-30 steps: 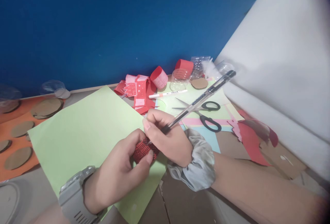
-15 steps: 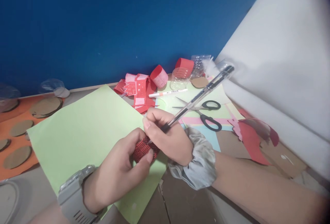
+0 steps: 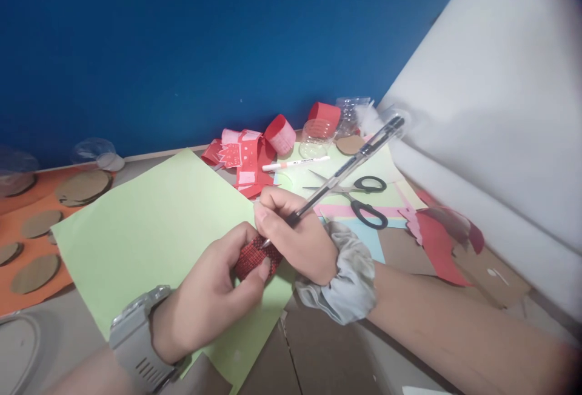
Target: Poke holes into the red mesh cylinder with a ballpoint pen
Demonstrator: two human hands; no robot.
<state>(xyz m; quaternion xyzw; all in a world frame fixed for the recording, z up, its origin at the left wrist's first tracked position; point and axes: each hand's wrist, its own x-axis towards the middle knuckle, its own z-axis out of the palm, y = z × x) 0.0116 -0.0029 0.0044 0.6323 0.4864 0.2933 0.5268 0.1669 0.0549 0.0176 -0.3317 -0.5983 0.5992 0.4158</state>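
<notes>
Pen [image 3: 348, 169] has shifted slightly, pinched in the grip of the right hand [image 3: 304, 240], its tip at the red, black-lined piece [image 3: 252, 260] that the left hand [image 3: 207, 298] clasps over the green sheet [image 3: 150, 225].

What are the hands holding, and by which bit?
The right hand holds a pen near its tip; the left hand holds a red, dark-lined piece, thumb at its near edge.
</notes>
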